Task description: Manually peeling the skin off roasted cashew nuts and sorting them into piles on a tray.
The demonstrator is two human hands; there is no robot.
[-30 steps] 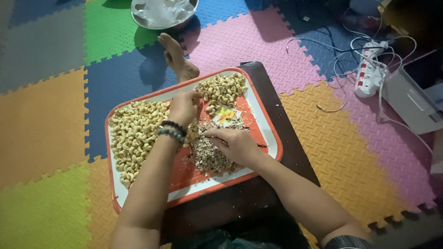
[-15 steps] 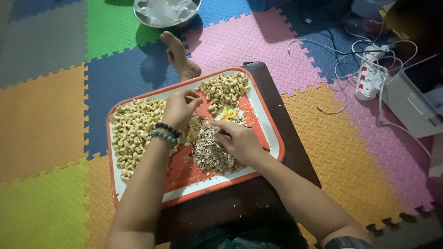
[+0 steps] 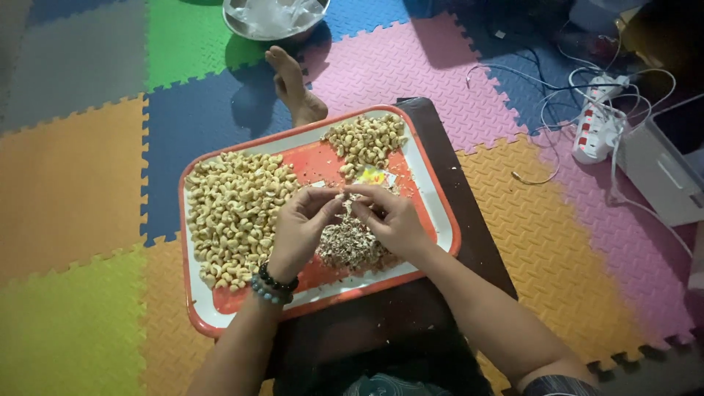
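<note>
Two hands meet right over the middle of the tray, and from my remote seat it looks like they're both pinching one small pale cashew kernel (image 3: 345,199) between the fingertips: left hand (image 3: 304,224) curled in from the left with a pair of beaded bracelets (image 3: 273,286) on the wrist, right hand (image 3: 392,220) closed in from the other side. The nut sits up in the air between the thumbs, just above the rubbish pile, which I guess is why they hold it there, so the flakes drop onto it. That pile of brownish papery skins and crumbs (image 3: 350,246) is directly under the hands, flaky and dry looking. The orange-rimmed rectangular plastic tray (image 3: 433,187) rests on a dark wooden low table (image 3: 455,176). On its left is a big heap of pale curved cashews (image 3: 235,213), smooth and creamy; at the top edge a smaller heap of cashews (image 3: 367,139), kept well apart. Underneath is a colourful interlocking foam mat floor (image 3: 73,176), textured, plus a bare foot (image 3: 293,88) near the tray's far side.
</note>
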